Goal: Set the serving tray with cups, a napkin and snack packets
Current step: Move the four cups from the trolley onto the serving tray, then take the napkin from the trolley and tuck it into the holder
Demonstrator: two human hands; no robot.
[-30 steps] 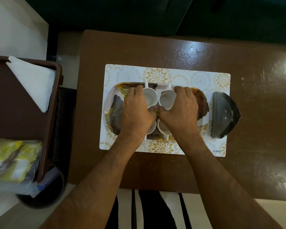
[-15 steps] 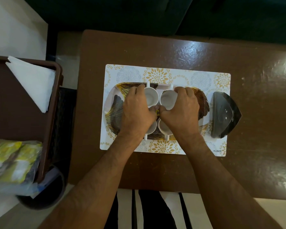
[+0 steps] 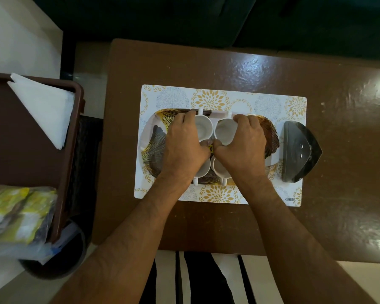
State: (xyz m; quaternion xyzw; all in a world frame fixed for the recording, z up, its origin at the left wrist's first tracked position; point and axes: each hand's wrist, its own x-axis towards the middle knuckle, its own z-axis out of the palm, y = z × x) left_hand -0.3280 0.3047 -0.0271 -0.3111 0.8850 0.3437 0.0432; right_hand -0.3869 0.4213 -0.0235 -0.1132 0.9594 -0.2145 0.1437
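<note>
I am gripping the far-left cup (image 3: 203, 130) with my left hand (image 3: 184, 148), fingers curled round its rim. I am gripping the far-right cup (image 3: 226, 132) with my right hand (image 3: 242, 148), tilting it. Both are sitting on the serving tray (image 3: 154, 141). I am judging it best to level them slowly, keeping rims apart.

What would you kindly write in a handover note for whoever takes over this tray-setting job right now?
Left hand: grips the far-left cup.
Right hand: grips the far-right cup, which sits tilted.
Four white cups are grouped mid-tray, on the floral placemat; the two near cups are partly hidden under the hands.
Done: cups are on the tray.
Left: the white napkin and the yellow-green snack packets are on the brown side stand to the left, not yet on the tray.
</note>
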